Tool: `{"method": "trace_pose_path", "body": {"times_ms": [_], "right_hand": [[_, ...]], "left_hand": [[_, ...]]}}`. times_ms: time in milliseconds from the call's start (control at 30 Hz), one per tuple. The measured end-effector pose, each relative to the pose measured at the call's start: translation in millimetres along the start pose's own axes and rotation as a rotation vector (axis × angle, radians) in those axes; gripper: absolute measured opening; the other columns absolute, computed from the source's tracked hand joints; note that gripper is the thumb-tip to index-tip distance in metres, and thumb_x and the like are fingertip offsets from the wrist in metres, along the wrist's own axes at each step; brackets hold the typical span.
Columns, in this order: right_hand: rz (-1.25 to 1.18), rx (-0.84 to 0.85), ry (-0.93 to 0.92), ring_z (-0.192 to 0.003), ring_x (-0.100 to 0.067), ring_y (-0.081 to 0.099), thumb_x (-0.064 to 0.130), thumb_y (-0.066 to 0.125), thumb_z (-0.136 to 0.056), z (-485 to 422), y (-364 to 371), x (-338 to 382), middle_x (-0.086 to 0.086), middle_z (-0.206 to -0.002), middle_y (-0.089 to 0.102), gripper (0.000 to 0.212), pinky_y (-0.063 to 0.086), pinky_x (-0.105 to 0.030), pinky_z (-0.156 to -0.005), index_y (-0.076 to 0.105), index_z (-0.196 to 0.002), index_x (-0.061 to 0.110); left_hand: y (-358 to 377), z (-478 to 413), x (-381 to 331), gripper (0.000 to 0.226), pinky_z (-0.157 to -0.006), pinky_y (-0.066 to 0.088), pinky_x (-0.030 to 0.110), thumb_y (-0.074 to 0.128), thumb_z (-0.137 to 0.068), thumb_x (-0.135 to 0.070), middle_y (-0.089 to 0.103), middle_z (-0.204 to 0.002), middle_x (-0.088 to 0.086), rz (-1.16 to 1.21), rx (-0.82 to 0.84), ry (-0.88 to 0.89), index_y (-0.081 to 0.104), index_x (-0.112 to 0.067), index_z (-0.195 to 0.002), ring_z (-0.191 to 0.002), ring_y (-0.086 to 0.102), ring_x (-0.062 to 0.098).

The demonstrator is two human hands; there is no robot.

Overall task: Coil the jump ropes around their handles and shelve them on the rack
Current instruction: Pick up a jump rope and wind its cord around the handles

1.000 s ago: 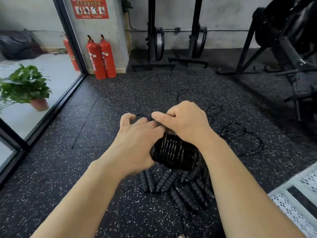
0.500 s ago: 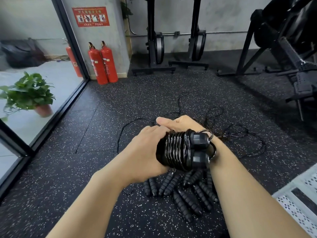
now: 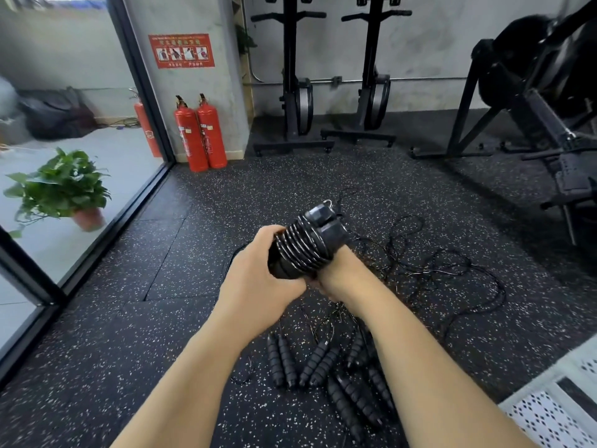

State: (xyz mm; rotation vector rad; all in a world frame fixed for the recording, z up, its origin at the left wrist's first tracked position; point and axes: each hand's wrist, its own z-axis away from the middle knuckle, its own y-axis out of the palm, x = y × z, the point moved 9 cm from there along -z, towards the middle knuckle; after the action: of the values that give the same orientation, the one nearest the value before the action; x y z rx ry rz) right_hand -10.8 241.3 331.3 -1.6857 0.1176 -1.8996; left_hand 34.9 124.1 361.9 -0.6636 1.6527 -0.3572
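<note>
We grip one black jump rope [image 3: 303,247], cord coiled round its paired handles, in both our left hand [image 3: 258,273] and right hand [image 3: 337,276] above the speckled rubber floor [image 3: 155,324], so shelving it on the white perforated rack [image 3: 549,415] and coiling the loose ribbed-handled black ropes [image 3: 326,367] below are, we judge, left to do.

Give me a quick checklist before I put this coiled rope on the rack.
1. Black jump rope coiled tight round its handles: ok.
2. Its loose end tucked in: cannot tell.
3. Left hand grips the bundle: ok.
4. Right hand grip: cannot tell, fingers hidden.
5. White perforated rack in reach: cannot tell, only its corner shows.
6. Other black ropes on the floor coiled: not ok, lying loose.
</note>
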Motion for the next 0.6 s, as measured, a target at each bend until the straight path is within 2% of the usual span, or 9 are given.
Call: {"method": "trace_pose_path", "body": {"times_ms": [100, 233, 300, 367, 433, 467, 533, 600], "right_hand": [[0.021, -0.154, -0.088, -0.051, -0.013, 0.039, 0.004, 0.045, -0.09, -4, 0, 9, 0.0, -0.056, 0.05, 0.029, 0.028, -0.025, -0.048, 0.051, -0.063, 0.012], [-0.053, -0.071, -0.197, -0.044, -0.008, 0.034, 0.016, 0.054, -0.089, 5, 14, 25, 0.003, -0.052, 0.045, 0.025, 0.028, -0.025, -0.048, 0.053, -0.063, 0.014], [-0.234, -0.008, -0.168, -0.048, -0.009, 0.034, 0.031, 0.063, -0.085, 8, 22, 25, -0.001, -0.057, 0.045, 0.03, 0.028, -0.025, -0.05, 0.056, -0.061, 0.015], [-0.334, -0.049, -0.13, -0.045, -0.006, 0.036, 0.043, 0.068, -0.083, 9, 20, 23, 0.004, -0.053, 0.048, 0.036, 0.029, -0.022, -0.049, 0.064, -0.06, 0.016], [-0.373, -0.136, -0.101, -0.039, -0.001, 0.038, 0.044, 0.069, -0.084, 9, 12, 19, 0.012, -0.044, 0.05, 0.037, 0.031, -0.018, -0.047, 0.071, -0.066, 0.012], [-0.391, -0.162, -0.095, -0.04, -0.001, 0.041, 0.042, 0.068, -0.085, 8, 9, 18, 0.01, -0.043, 0.054, 0.037, 0.032, -0.017, -0.046, 0.072, -0.069, 0.009], [-0.41, -0.177, -0.115, -0.055, -0.005, 0.052, 0.041, 0.068, -0.086, 7, 5, 18, -0.001, -0.061, 0.069, 0.037, 0.041, -0.019, -0.055, 0.074, -0.075, 0.005], [-0.376, -0.189, -0.129, -0.064, -0.012, 0.051, 0.044, 0.067, -0.085, 5, 5, 18, -0.007, -0.07, 0.069, 0.044, 0.04, -0.028, -0.065, 0.074, -0.081, 0.001]], "left_hand": [[-8, -8, 16, 0.045, -0.055, 0.049, 0.032, 0.072, -0.073, -0.012, 0.063, -0.081, -0.004, -0.006, -0.096, -0.099, 0.05, -0.032, -0.106, -0.064, 0.058, 0.015], [-21, -12, 34, 0.041, -0.071, 0.054, 0.04, 0.073, -0.076, -0.023, 0.064, -0.088, -0.005, -0.114, -0.204, -0.202, 0.049, -0.029, -0.108, -0.08, 0.062, 0.023], [-23, -10, 36, 0.044, -0.069, 0.048, 0.037, 0.072, -0.076, -0.027, 0.061, -0.095, -0.004, -0.215, -0.214, -0.243, 0.044, -0.026, -0.111, -0.088, 0.06, 0.026], [-22, -9, 32, 0.043, -0.068, 0.041, 0.036, 0.072, -0.077, -0.034, 0.058, -0.099, -0.003, -0.29, -0.212, -0.238, 0.041, -0.025, -0.105, -0.093, 0.057, 0.026], [-20, -8, 25, 0.042, -0.068, 0.04, 0.035, 0.071, -0.078, -0.039, 0.057, -0.1, -0.004, -0.328, -0.195, -0.2, 0.039, -0.025, -0.102, -0.092, 0.056, 0.025], [-19, -9, 22, 0.042, -0.067, 0.04, 0.034, 0.07, -0.078, -0.041, 0.057, -0.099, -0.005, -0.339, -0.172, -0.181, 0.039, -0.025, -0.101, -0.089, 0.056, 0.023], [-18, -8, 23, 0.041, -0.065, 0.042, 0.033, 0.07, -0.074, -0.045, 0.058, -0.091, -0.009, -0.327, -0.096, -0.189, 0.042, -0.024, -0.096, -0.079, 0.056, 0.017], [-17, -6, 29, 0.043, -0.064, 0.048, 0.034, 0.071, -0.063, -0.048, 0.061, -0.083, -0.009, -0.243, -0.034, -0.244, 0.049, -0.024, -0.09, -0.074, 0.059, 0.015]]}}
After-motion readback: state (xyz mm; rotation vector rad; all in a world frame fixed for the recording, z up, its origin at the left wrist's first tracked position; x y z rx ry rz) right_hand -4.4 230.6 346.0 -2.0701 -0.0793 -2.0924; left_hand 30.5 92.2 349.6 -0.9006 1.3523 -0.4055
